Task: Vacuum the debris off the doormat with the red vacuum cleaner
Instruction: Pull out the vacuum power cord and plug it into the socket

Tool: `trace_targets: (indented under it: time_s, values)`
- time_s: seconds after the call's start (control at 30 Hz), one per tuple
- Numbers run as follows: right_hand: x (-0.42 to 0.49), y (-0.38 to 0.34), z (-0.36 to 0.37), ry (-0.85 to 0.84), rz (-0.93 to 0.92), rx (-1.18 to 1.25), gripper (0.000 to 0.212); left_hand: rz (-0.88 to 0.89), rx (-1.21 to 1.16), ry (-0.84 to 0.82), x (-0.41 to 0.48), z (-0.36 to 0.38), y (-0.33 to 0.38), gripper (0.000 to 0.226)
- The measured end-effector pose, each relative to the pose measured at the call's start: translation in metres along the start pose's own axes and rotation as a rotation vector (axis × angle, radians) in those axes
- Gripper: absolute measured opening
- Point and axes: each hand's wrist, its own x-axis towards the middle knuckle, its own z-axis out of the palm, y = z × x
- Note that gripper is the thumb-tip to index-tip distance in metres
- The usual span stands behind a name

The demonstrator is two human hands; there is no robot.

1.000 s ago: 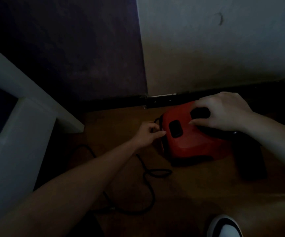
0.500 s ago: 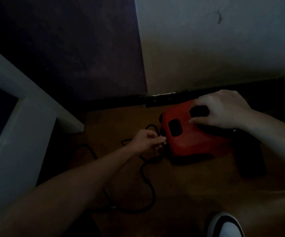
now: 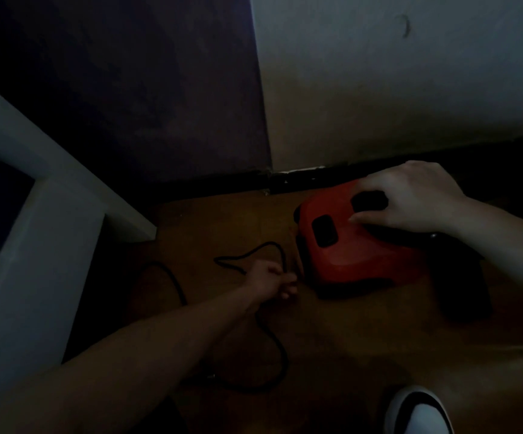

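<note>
Head view, dim light. The red vacuum cleaner (image 3: 363, 249) sits on the wooden floor (image 3: 348, 339) at about 3 o'clock from the centre of the view, close to the black skirting board (image 3: 216, 186) at its 12 o'clock. Two black oval buttons show on its top.

The right hand (image 3: 410, 198) lies palm-down on the top of the vacuum cleaner, fingers loosely spread around the button nearer the wall, thumb stretched toward 9 o'clock. It is curled round nothing that can be seen.

The left hand (image 3: 269, 278) is just beside the vacuum cleaner at its 8 o'clock, fingers curled and pinching the black power cord (image 3: 280, 355). The cord loops away toward 9 o'clock and trails down toward 6 o'clock across the floor.

A dark object (image 3: 460, 286) lies against the vacuum cleaner at its 4 o'clock (too shadowed to identify). The toe of a white-and-black shoe (image 3: 417, 411) shows at 5 o'clock, at the bottom edge. A white frame (image 3: 34, 230) fills the 9 o'clock side, a dark panel (image 3: 128, 89) the 11 o'clock, a pale wall (image 3: 379, 73) the 1 o'clock.
</note>
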Motion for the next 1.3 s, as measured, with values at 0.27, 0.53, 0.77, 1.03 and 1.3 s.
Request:
trace_targets:
  time_s: [0.27, 0.53, 0.77, 1.03, 1.3]
  values:
    - [-0.001, -0.002, 0.0, -0.001, 0.017, -0.022, 0.055, 0.249, 0.394, 0.518, 0.025, -0.041, 0.014, 0.056]
    - [-0.001, -0.004, -0.001, -0.01, 0.024, -0.026, 0.059, 0.534, 0.993, 0.07, 0.037, -0.027, 0.02, 0.059]
    - [-0.001, -0.005, -0.004, -0.003, 0.013, -0.022, 0.054, 0.359, 0.515, -0.053, 0.051, -0.022, 0.013, 0.066]
    - [0.0, -0.002, -0.002, 0.007, -0.026, -0.027, 0.049, 0.234, 0.402, -0.14, 0.063, -0.018, 0.007, 0.028]
    - [0.0, -0.003, -0.004, -0.01, -0.022, -0.036, 0.05, 0.092, 0.188, -0.216, 0.059, -0.006, 0.006, 0.05]
